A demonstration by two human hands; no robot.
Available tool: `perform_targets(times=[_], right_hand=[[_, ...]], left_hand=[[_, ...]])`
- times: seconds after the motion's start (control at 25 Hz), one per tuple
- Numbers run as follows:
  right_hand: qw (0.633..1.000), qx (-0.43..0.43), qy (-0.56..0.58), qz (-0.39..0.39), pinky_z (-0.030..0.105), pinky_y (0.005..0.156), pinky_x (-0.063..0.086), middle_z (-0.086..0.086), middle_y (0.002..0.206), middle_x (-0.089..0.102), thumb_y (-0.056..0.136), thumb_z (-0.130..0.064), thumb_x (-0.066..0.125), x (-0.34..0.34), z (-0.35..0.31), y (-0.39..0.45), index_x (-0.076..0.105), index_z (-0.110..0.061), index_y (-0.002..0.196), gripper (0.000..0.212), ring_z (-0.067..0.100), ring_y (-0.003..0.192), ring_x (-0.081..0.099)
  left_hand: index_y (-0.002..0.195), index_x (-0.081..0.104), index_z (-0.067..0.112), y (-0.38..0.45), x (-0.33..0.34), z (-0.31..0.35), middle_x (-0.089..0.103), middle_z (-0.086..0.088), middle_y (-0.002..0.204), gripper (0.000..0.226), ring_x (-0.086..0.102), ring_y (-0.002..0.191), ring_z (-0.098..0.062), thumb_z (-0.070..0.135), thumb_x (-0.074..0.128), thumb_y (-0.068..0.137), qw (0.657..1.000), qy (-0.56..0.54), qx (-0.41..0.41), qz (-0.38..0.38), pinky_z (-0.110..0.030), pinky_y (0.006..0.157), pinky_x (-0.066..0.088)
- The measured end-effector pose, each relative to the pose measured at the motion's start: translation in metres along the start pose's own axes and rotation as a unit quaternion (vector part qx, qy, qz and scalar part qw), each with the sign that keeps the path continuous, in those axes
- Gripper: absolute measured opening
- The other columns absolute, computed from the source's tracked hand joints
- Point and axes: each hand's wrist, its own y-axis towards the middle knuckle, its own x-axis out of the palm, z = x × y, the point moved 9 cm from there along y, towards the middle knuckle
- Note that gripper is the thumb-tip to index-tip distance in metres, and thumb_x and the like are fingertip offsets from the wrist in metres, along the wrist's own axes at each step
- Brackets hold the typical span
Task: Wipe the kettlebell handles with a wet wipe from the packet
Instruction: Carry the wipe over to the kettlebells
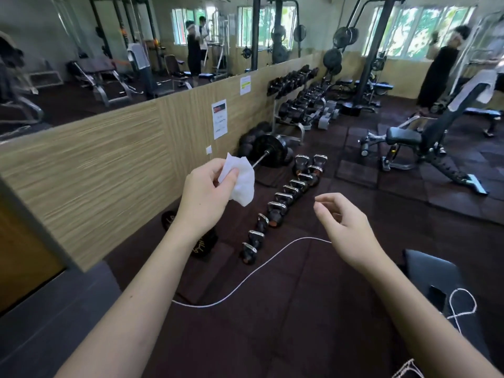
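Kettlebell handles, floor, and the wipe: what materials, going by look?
Kettlebell handles: bright metal, probably chromed or polished steel; they glint. Floor: dark matte tiles with seams, likely rubber. Wipe in the left hand: white, limp, creased nonwoven sheet.

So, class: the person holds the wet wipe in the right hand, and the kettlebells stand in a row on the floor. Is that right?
Not quite. The head view shows the wet wipe pinched in the left hand; the right hand holds nothing. The kettlebells do stand in a row on the floor.
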Motion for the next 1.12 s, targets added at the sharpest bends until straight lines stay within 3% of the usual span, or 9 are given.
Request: perform_targets(times=[0.12, 0.32, 0.48, 0.64, 0.88, 1.0, 1.12], right_hand=[[1.0, 0.005, 0.003, -0.03, 0.002, 0.079, 0.045, -0.02, 0.109, 0.072, 0.103, -0.032, 0.062, -0.026, 0.038, 0.084, 0.069, -0.029, 0.115, 0.014, -0.012, 0.102, 0.064], [0.998, -0.01, 0.019, -0.063, -0.001, 0.081, 0.042, -0.02, 0.111, 0.071, 0.103, -0.03, 0.063, -0.034, 0.091, 0.209, 0.069, -0.027, 0.116, 0.014, -0.018, 0.103, 0.061], [0.993, -0.027, 0.013, -0.11, 0.006, 0.089, 0.042, -0.018, 0.117, 0.071, 0.104, -0.031, 0.062, -0.005, 0.142, 0.325, 0.069, -0.028, 0.118, 0.016, -0.017, 0.109, 0.059], [0.985, -0.047, 0.018, -0.163, 0.0, 0.084, 0.041, -0.017, 0.113, 0.071, 0.104, -0.028, 0.062, 0.025, 0.177, 0.436, 0.069, -0.026, 0.117, 0.015, -0.018, 0.102, 0.06], [0.964, -0.069, 0.051, -0.254, 0.026, 0.106, 0.05, -0.016, 0.114, 0.071, 0.103, -0.027, 0.064, 0.09, 0.223, 0.584, 0.07, -0.022, 0.118, 0.016, -0.005, 0.111, 0.064], [0.94, -0.094, 0.058, -0.322, 0.033, 0.109, 0.05, -0.015, 0.112, 0.072, 0.102, -0.025, 0.065, 0.141, 0.252, 0.645, 0.07, -0.022, 0.115, 0.014, -0.003, 0.111, 0.066], [0.911, -0.105, 0.077, -0.391, 0.033, 0.108, 0.051, -0.017, 0.112, 0.072, 0.102, -0.026, 0.065, 0.194, 0.287, 0.695, 0.07, -0.025, 0.114, 0.013, -0.001, 0.112, 0.066]], left_hand=[[0.088, 0.069, 0.012, 0.055, 0.061, -0.012, 0.069, -0.012, 0.085, 0.02, 0.06, 0.073, -0.018, 0.021, 0.059, 0.102, 0.999, 0.011, -0.033, 0.011, -0.042, 0.068, 0.049], [0.092, 0.07, 0.015, 0.14, 0.141, -0.042, 0.071, -0.011, 0.089, 0.019, 0.066, 0.088, -0.034, 0.025, 0.058, 0.103, 0.998, 0.027, -0.058, 0.028, -0.051, 0.078, 0.054], [0.091, 0.071, 0.018, 0.219, 0.194, -0.09, 0.073, -0.005, 0.089, 0.018, 0.068, 0.088, -0.03, 0.023, 0.058, 0.102, 0.993, 0.045, -0.083, 0.065, -0.048, 0.078, 0.055], [0.09, 0.07, 0.013, 0.295, 0.228, -0.136, 0.07, -0.011, 0.087, 0.018, 0.065, 0.077, -0.021, 0.021, 0.058, 0.102, 0.986, 0.07, -0.107, 0.109, -0.04, 0.07, 0.051], [0.094, 0.071, 0.015, 0.378, 0.265, -0.195, 0.072, -0.011, 0.088, 0.017, 0.066, 0.085, -0.032, 0.022, 0.058, 0.102, 0.96, 0.12, -0.179, 0.18, -0.042, 0.072, 0.054], [0.096, 0.07, 0.014, 0.402, 0.289, -0.231, 0.07, -0.015, 0.09, 0.018, 0.065, 0.087, -0.036, 0.024, 0.056, 0.102, 0.941, 0.155, -0.203, 0.221, -0.048, 0.075, 0.053], [0.098, 0.069, 0.008, 0.412, 0.317, -0.284, 0.068, -0.02, 0.095, 0.022, 0.062, 0.088, -0.038, 0.024, 0.054, 0.104, 0.916, 0.188, -0.241, 0.261, -0.045, 0.072, 0.05]])
